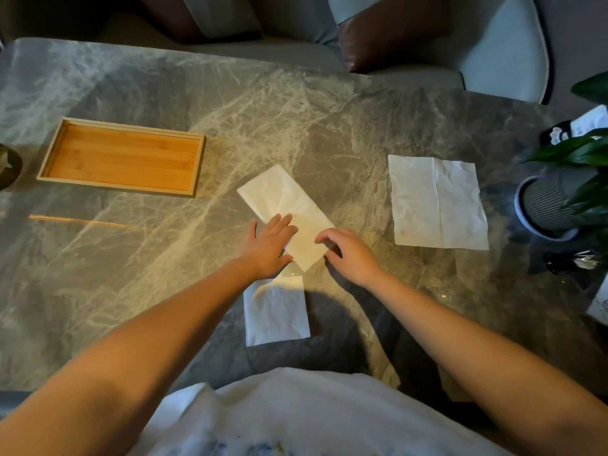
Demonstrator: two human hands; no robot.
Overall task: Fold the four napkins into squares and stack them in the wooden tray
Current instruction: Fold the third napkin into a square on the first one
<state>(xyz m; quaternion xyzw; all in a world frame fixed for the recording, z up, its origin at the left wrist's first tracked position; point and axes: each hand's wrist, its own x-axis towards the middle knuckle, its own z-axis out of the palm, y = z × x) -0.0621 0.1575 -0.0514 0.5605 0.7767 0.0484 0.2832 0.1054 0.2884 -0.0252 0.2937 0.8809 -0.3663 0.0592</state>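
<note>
Head view is showing you working over a grey marbled counter (138, 258), with your left hand (268, 246) lying flat and spread on the near-left edge of a half-folded napkin (286, 210). That napkin is sitting as a long rectangle, angled diagonally at the middle of the counter, so it is probably 1 fold away from a square. Your left hand is gripping nothing; it is likely pinning the paper so it is not sliding while the other end gets lifted. Your right hand (348, 251) is hovering at the napkin's near-right edge with the fingers curled loosely and part open; it looks to be closing on nothing yet, though whether a fingertip is touching the paper you cannot tell from here.

A smaller folded napkin (276, 312) is lying just near of your hands, close to your body, apparently parked there until stacking. An unfolded napkin (437, 202) is lying flat to the right, well apart from the one you are working. Only 3 napkins are showing; the 4th is not visible.

The wooden tray (121, 158) is sitting far left, holding nothing, so no stacking is done yet. A potted plant (559, 199) is standing at the right edge, near the unfolded sheet.
</note>
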